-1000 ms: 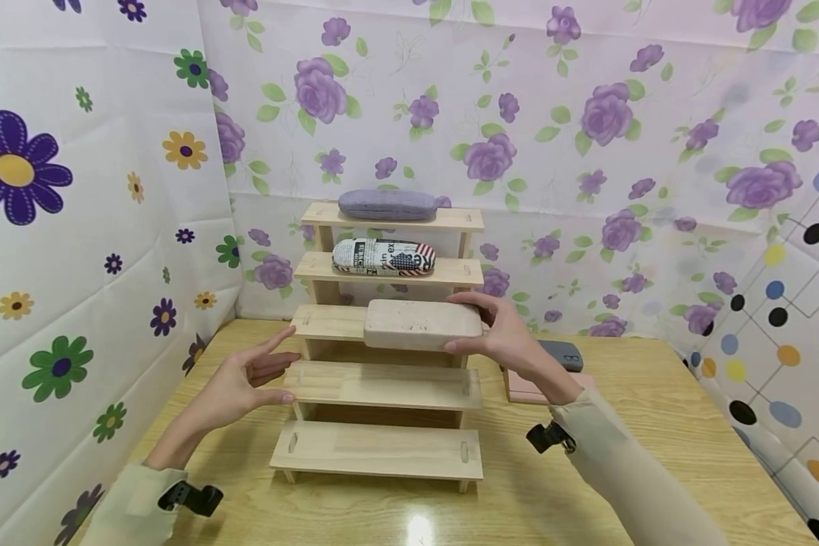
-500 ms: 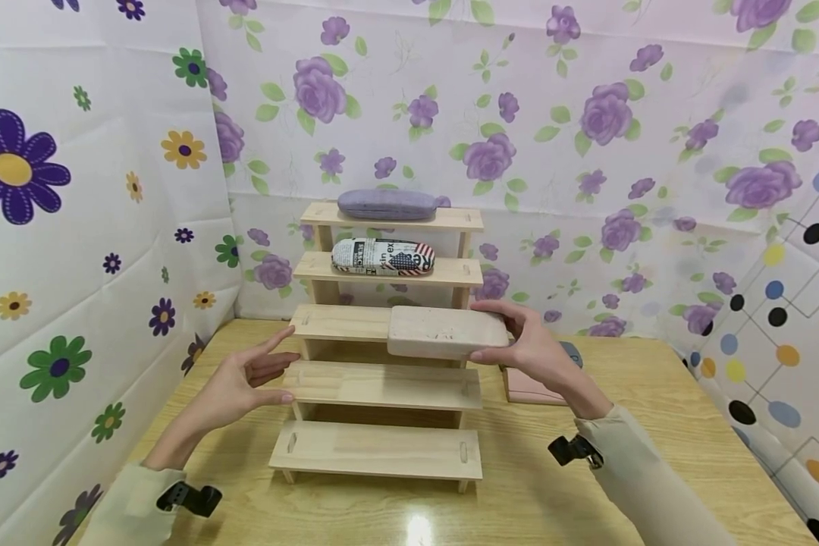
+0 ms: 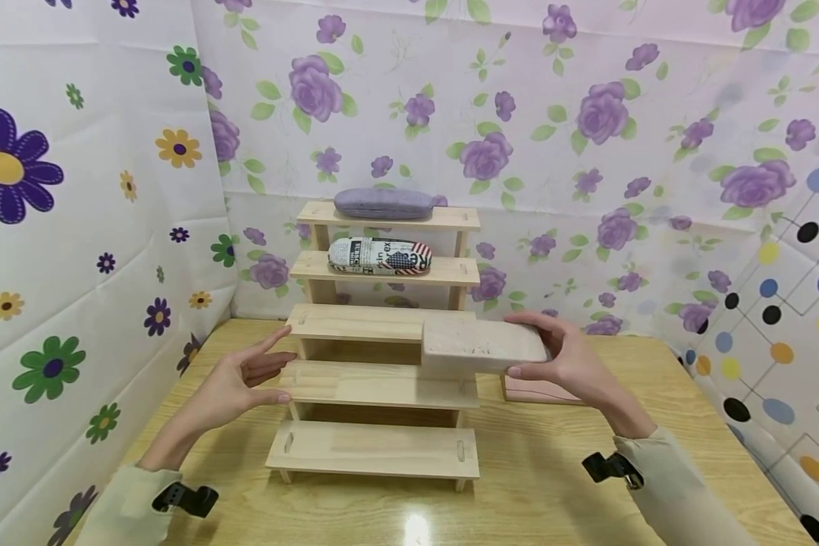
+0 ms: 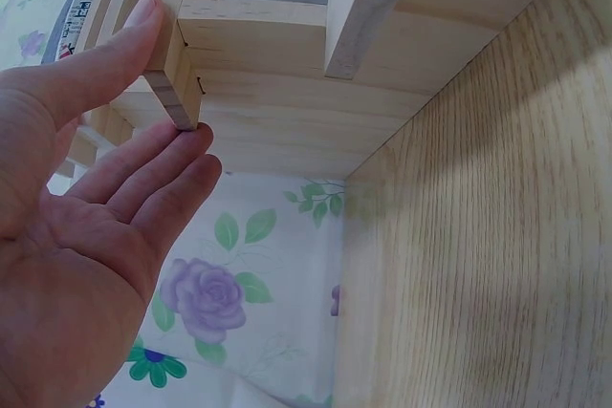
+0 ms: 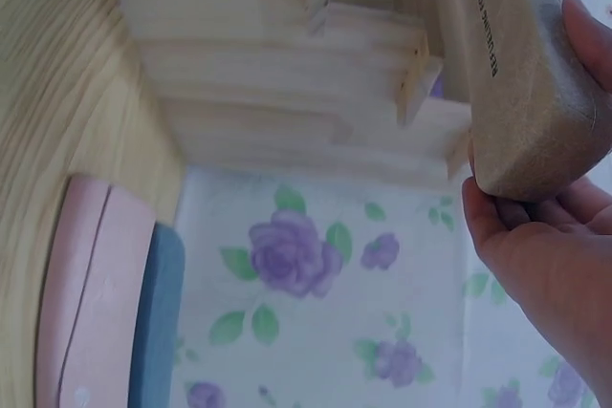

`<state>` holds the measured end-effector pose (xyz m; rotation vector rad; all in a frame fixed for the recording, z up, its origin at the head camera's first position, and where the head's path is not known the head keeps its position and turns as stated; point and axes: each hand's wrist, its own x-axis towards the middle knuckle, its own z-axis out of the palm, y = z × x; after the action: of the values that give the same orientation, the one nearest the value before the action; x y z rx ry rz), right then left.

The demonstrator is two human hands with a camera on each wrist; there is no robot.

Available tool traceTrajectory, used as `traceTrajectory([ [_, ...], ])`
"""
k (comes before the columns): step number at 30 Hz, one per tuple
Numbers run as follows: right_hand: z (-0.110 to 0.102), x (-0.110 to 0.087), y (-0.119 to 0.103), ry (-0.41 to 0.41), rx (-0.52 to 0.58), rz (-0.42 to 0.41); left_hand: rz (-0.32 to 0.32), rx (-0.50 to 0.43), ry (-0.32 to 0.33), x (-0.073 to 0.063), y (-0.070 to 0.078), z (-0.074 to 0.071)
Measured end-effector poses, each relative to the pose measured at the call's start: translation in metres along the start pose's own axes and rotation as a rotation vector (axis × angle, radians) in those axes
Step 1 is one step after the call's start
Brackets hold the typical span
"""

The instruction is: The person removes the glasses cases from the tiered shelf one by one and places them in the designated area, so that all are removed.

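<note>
My right hand (image 3: 576, 364) grips the right end of a pale beige glasses case (image 3: 481, 340), thumb on the near side and fingers behind. The case is held in the air, its left end in front of the right part of the wooden stepped rack (image 3: 375, 379). In the right wrist view small dark print shows on the glasses case (image 5: 507, 74). My left hand (image 3: 228, 387) is at the rack's left side, thumb and fingers spread; in the left wrist view its fingertips (image 4: 196, 140) touch a plank's end. A purple glasses case (image 3: 384, 203) lies on the top tier, a newsprint-patterned one (image 3: 379, 256) below it.
Right of the rack, a pink case (image 3: 535, 389) lies on the wooden table (image 3: 519, 470). Beside it is a blue-grey case (image 5: 158, 322), seen in the right wrist view. Flower-patterned cloth (image 3: 573, 189) hangs behind, with patterned cloth on both sides.
My right hand has carried the beige glasses case from over the third tier to the right and somewhat nearer. The left hand has kept its place at the rack.
</note>
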<state>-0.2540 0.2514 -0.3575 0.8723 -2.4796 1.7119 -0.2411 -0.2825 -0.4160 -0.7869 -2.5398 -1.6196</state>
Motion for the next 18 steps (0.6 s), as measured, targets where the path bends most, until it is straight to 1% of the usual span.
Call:
traceTrajectory([
  [6, -0.012, -0.018, 0.007, 0.006, -0.009, 0.002, -0.001, 0.001, 0.002, 0.000, -0.001, 0.000],
  [12, -0.022, -0.034, 0.012, 0.002, 0.027, 0.022, 0.001, -0.006, 0.001, 0.000, -0.002, 0.000],
  [18, -0.033, -0.048, 0.017, -0.005, 0.021, -0.009, 0.000, -0.007, 0.000, 0.000, -0.002, 0.000],
])
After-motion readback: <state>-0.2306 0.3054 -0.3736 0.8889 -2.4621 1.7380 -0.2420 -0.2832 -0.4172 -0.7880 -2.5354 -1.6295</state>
